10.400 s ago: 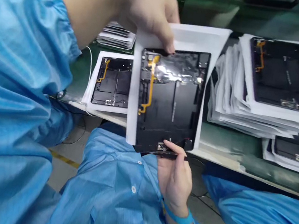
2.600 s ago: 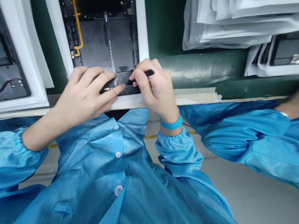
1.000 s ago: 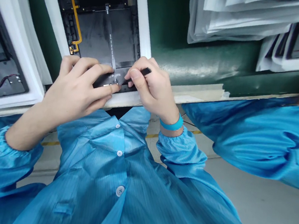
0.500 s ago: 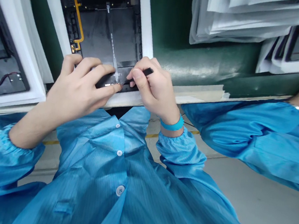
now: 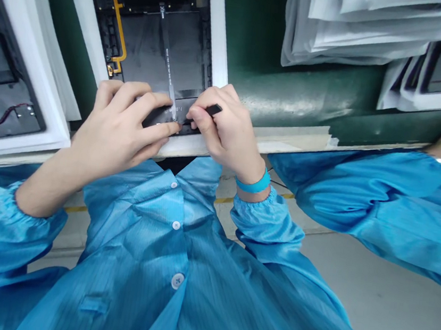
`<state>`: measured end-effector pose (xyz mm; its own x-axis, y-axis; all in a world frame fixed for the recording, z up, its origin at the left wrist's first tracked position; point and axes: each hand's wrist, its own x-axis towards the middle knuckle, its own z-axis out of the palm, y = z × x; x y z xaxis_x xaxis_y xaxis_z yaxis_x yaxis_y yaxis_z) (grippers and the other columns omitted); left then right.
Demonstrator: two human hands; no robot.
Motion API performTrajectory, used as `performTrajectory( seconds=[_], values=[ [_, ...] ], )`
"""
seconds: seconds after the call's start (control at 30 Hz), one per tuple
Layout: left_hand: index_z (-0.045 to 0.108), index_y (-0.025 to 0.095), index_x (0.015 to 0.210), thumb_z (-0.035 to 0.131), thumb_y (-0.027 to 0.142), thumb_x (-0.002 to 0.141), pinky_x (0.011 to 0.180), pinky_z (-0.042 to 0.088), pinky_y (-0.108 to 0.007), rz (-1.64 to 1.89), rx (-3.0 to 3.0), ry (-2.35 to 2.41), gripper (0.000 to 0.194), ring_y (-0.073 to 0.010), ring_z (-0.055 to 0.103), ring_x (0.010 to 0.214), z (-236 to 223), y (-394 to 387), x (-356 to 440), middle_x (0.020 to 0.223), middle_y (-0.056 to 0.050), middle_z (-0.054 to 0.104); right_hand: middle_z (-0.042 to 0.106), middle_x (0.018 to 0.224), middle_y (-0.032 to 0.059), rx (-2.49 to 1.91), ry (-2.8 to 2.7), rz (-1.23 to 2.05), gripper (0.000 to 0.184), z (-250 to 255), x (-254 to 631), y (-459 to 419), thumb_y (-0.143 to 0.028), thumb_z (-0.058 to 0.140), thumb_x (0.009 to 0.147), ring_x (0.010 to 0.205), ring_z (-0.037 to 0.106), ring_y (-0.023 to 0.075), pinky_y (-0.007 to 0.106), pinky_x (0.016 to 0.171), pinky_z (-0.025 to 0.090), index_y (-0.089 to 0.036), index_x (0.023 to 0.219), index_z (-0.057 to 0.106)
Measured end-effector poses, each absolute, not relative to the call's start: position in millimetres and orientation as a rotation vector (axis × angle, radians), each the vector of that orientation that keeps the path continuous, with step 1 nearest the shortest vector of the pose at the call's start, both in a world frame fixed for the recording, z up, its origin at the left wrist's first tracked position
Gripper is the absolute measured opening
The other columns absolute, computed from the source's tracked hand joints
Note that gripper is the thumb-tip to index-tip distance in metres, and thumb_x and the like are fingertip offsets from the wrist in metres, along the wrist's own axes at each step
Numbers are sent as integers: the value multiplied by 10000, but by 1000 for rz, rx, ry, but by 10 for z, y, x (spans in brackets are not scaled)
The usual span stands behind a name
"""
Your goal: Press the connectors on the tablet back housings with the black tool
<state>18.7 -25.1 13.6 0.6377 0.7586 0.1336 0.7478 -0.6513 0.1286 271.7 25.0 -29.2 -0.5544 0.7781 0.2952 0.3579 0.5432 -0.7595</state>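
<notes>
The left hand (image 5: 119, 123) rests with fingers spread on the near edge of a black tablet housing (image 5: 162, 51), which lies in a white paper sleeve (image 5: 217, 36) on the green worktop (image 5: 289, 93). Just beside it, the right hand (image 5: 224, 133) pinches a slim black tool (image 5: 213, 110), its tip at that edge.

A thick pile of white paper-wrapped panels (image 5: 353, 31) hangs over the dark green workbench (image 5: 293, 99), with a strip of pale masking tape (image 5: 296, 134) along its edge. Off to the left lies a black tablet back panel (image 5: 6, 80) on a white sheet, and to the right a co-worker's shiny blue smock sleeve (image 5: 366, 188) stretches over the grey floor (image 5: 380, 307) — its hand at the bench edge.
</notes>
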Motion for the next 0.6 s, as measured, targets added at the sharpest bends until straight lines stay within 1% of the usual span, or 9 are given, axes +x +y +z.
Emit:
performTrajectory(
  seconds=[0.07,0.17,0.3,0.47,0.53,0.6],
  values=[
    [794,280,1318,600,321,1171,1045,599,-679,267,2829,1266,247,-409,708,1361,163,-253,191,1518,-104,737,633,921,14,-921,-2169,852,560,-284,2707,252,-648,248,1221,940,698,222,502,1061,564,-268,1016,605],
    [784,282,1322,592,313,1174,1060,591,-719,241,2840,1245,244,-410,721,1351,178,-238,199,1510,-107,743,637,921,18,-948,-2178,883,574,-255,2701,251,-646,224,1222,949,700,223,502,1070,565,-267,1021,605],
    [794,278,1278,608,304,1170,1055,584,-760,308,2843,1243,217,-429,742,1325,184,-211,205,1455,-109,770,634,924,20,-972,-2163,914,573,-220,2701,247,-653,211,1220,976,702,228,492,1077,567,-270,1032,595],
    [810,298,1274,602,302,1161,1184,451,-885,213,2668,1273,237,-460,659,1458,211,-184,199,1527,-89,722,641,927,21,-974,-2158,897,582,-215,2709,244,-657,201,1219,1006,709,227,472,1069,562,-267,1041,594],
    [824,280,1234,597,323,1166,1169,454,-893,223,2661,1266,241,-477,659,1451,216,-166,203,1515,-99,727,660,927,29,-933,-2164,886,571,-230,2708,250,-632,201,1226,1004,704,225,455,1063,552,-259,1038,591],
    [828,289,1228,587,334,1166,1175,466,-872,229,2659,1262,253,-470,652,1455,218,-150,210,1516,-95,726,681,941,39,-882,-2175,848,567,-251,2702,260,-608,190,1232,988,696,223,442,1046,541,-254,1031,585]
  ],
)
